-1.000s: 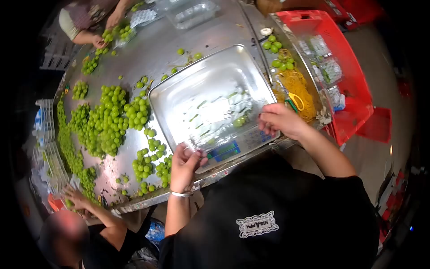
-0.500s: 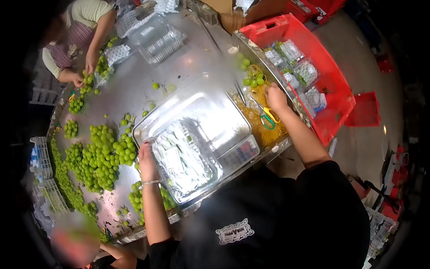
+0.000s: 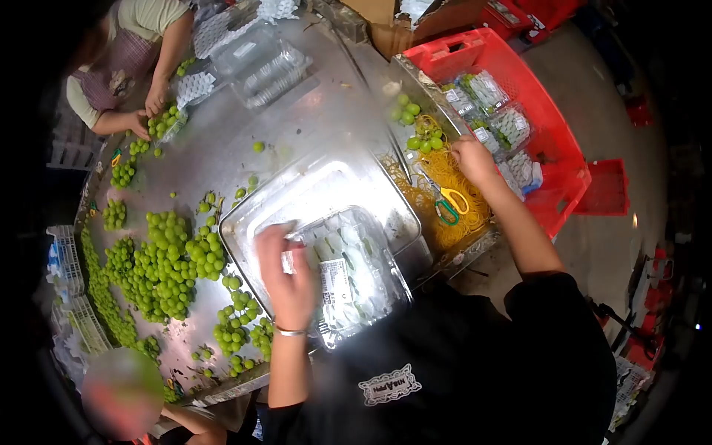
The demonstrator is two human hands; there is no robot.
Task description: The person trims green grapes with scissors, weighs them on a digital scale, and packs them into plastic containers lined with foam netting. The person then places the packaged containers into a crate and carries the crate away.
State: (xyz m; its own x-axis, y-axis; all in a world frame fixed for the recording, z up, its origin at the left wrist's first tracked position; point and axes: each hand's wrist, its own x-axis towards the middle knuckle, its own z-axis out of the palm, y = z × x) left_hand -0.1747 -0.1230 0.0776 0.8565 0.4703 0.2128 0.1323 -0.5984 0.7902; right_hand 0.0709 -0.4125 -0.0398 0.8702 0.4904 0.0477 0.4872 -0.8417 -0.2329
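A clear plastic clamshell box (image 3: pixel 371 278) with a printed white label lies tilted over the near corner of the metal scale tray (image 3: pixel 326 172). My left hand (image 3: pixel 285 285) grips its left side, the fingers slightly blurred. At the right, my right hand (image 3: pixel 475 162) is closed, fingers curled at the edge of a heap of yellow rubber bands (image 3: pixel 452 182). Whatever its fingertips hold is hidden. Scissors with yellow and green handles (image 3: pixel 450 204) rest on the bands, and a few loose green grapes (image 3: pixel 426 141) sit just beyond.
A large heap of green grapes (image 3: pixel 159 263) covers the table's left part. Empty clear boxes (image 3: pixel 271 70) stand at the back. A red crate (image 3: pixel 552 141) holding packed boxes is beyond the right edge. A co-worker's hands (image 3: pixel 152 111) handle grapes at the upper left.
The clamshell box has moved right and toward my body, my left hand moving with it, and now covers the scale's keypad. My right hand has shifted slightly right. The co-worker's hands moved closer together.
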